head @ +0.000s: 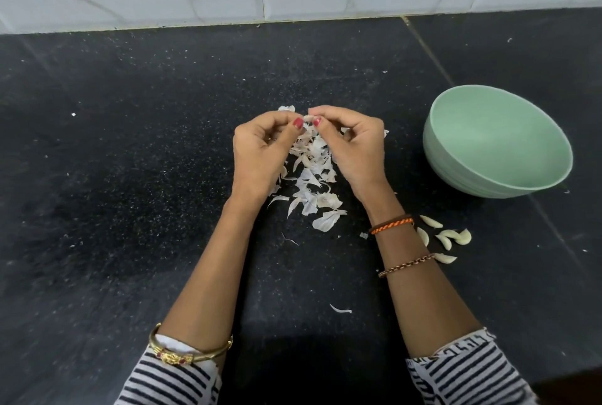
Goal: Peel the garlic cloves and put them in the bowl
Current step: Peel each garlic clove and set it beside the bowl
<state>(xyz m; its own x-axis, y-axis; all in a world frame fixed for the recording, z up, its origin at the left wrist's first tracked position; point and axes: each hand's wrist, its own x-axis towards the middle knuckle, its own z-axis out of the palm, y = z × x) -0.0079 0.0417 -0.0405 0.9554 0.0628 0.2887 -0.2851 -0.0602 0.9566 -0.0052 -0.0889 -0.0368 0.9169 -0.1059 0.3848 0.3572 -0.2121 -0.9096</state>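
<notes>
Black counter [136, 176], green bowl [495, 144] at right. Left hand [260, 150] and right hand [351, 147] pinching garlic clove [308, 118] together. Seeming light, small, slippery; gripping its ends.

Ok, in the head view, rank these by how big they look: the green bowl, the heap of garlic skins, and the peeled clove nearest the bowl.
1. green bowl, clearly largest.
2. heap of garlic skins, partly hidden by both hands, so its full spread is unsure.
3. peeled clove nearest the bowl, far smallest.
</notes>
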